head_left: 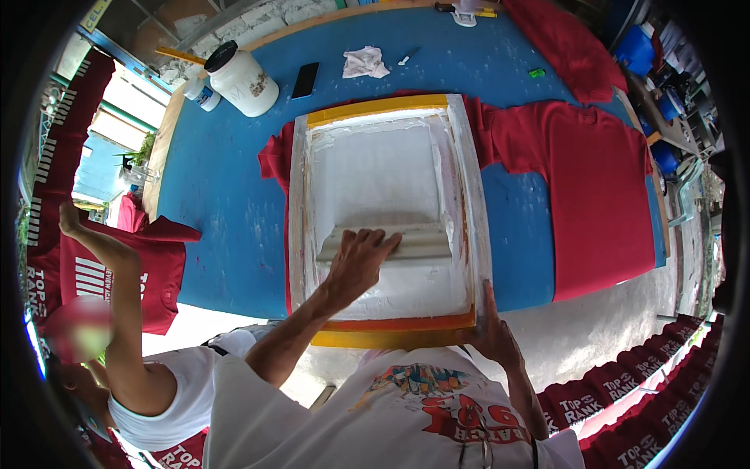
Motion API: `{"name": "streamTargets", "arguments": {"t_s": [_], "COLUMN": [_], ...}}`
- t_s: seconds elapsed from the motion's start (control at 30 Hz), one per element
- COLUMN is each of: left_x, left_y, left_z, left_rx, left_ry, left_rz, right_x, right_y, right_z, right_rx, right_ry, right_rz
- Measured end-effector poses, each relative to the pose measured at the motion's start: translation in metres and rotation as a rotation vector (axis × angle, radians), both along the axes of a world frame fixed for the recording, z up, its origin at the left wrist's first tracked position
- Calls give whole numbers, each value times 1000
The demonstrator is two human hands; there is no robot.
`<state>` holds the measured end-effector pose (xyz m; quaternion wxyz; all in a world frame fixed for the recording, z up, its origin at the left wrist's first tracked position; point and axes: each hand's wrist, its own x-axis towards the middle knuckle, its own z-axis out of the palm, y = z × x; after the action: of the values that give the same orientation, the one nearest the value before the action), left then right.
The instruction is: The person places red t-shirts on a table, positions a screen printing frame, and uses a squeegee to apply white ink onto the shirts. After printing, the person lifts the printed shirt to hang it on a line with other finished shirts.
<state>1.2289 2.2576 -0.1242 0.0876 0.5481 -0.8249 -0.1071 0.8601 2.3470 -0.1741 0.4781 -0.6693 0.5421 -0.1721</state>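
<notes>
My left hand (361, 254) is closed over the top of a pale, wide squeegee (426, 242). The squeegee lies crosswise on the white mesh of a screen-printing frame (375, 338), below its middle. White ink coats the mesh and its inner edges. At the frame's near right corner, my right hand (492, 332) grips the side, one finger extended along the outer edge. Beneath the frame lies a red T-shirt (275, 156), mostly hidden, with a sleeve showing at the left. A second red T-shirt (598, 195) is spread flat to the right.
The blue table (226, 227) carries a white tub with a black lid (244, 82), a small white jar (201, 94), a black phone (305, 80) and a crumpled cloth (365, 62). Another person (156, 383) raises an arm beside hanging red shirts at left. Printed red shirts (617, 383) line the lower right.
</notes>
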Motion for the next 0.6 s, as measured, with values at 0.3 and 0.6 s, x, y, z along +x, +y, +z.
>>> {"name": "streamTargets", "arguments": {"t_s": [0.3,0.6], "left_x": [-46,-47], "left_y": [133,152], "left_z": [3,-33], "left_rx": [32,16], "left_ry": [10,118], "left_rz": [123,68], "right_x": [-3,-6], "right_y": [2,-8], "right_z": [-5,-27], "right_rx": [-22,29], "right_ry": [-57,-49], "right_rz": [11,14]}}
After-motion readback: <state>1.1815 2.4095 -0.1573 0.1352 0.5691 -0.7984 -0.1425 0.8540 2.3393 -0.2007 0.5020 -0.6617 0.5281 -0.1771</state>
